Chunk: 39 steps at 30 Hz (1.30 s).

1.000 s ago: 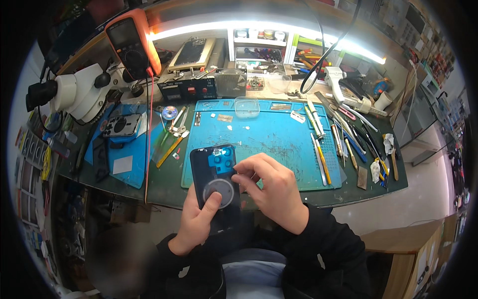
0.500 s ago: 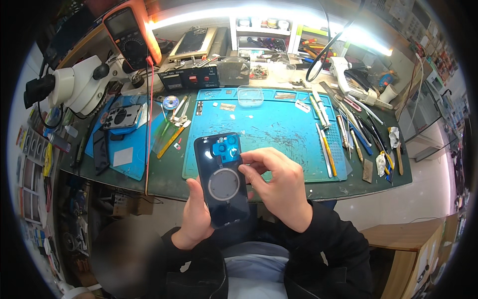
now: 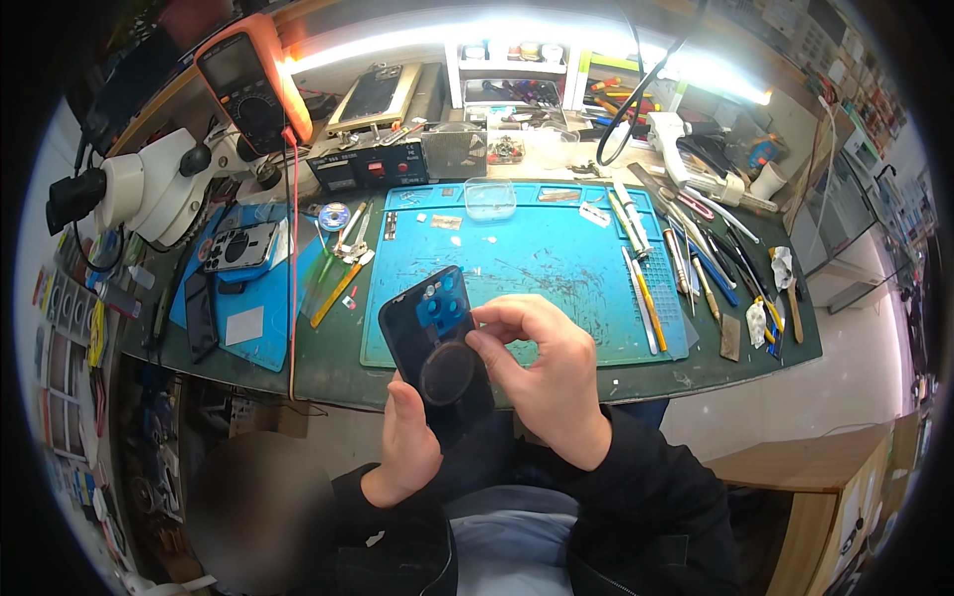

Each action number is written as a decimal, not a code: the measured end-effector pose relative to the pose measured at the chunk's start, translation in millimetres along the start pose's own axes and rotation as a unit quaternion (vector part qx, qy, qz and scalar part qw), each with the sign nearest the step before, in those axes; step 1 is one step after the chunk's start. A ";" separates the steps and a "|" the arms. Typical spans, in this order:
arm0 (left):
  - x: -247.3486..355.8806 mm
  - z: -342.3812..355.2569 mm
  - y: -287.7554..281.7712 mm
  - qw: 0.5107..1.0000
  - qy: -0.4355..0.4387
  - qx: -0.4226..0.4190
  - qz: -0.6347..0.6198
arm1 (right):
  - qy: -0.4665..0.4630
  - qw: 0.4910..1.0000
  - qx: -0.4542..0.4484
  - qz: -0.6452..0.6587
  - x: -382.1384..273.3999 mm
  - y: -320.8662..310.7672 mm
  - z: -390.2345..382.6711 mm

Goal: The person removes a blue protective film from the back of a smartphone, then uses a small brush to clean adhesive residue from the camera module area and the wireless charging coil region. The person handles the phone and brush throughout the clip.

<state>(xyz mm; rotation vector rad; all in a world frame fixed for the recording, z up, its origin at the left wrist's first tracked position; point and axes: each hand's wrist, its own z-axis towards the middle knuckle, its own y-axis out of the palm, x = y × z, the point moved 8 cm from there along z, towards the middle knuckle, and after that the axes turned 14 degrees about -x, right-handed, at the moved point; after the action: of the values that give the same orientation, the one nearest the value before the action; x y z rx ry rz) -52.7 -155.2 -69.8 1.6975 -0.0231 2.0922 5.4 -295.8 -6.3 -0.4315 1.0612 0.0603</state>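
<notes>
A dark phone back (image 3: 452, 395) with a round ring on it and a blue piece around the camera openings (image 3: 438, 308) is held tilted over the bench's front edge. My left hand (image 3: 405, 447) holds it from the lower left, thumb upright beside its edge. My right hand (image 3: 542, 368) pinches its upper right edge below the camera openings; anything small between those fingertips is hidden. Beyond it lies a blue work mat (image 3: 537, 288) with a small clear box (image 3: 489, 199) at its back.
A microscope (image 3: 149, 189) and orange multimeter (image 3: 248, 84) stand at the back left, above a second mat (image 3: 248, 353) with phone parts (image 3: 238, 248). Tweezers and tools (image 3: 706, 268) lie along the right. A black cable (image 3: 631, 109) hangs at the back. A wooden cabinet (image 3: 795, 457) is at lower right.
The phone back has turned from nearly flat-on to a darker, steeper tilt. My left thumb came off its ring and now stands at the edge. My right fingers stay at its right edge.
</notes>
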 end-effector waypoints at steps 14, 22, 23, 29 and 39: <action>-5.2 -3.5 8.8 0.981 -0.059 0.007 -0.183 | -0.121 0.988 -0.031 -0.093 -27.9 5.3 -1.4; -6.1 -3.0 9.6 0.987 -0.062 -0.004 -0.148 | -0.106 0.991 -0.035 -0.079 -22.5 4.3 -4.1; -5.9 -2.6 8.8 0.988 -0.061 0.002 -0.141 | -0.104 0.991 -0.035 -0.078 -22.5 4.1 -4.0; -9.1 -1.6 8.2 0.988 -0.066 0.000 -0.140 | -0.104 0.991 -0.033 -0.078 -21.9 2.6 -4.0; -4.1 2.9 12.7 0.995 -0.056 -0.011 -0.085 | -0.076 0.995 -0.011 -0.061 -15.6 2.0 -7.5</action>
<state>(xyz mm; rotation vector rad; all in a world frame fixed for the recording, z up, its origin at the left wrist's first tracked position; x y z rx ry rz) -53.8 -168.8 -69.6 1.7387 0.0628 1.8652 -9.0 -294.3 3.3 -0.5027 0.8834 -0.0036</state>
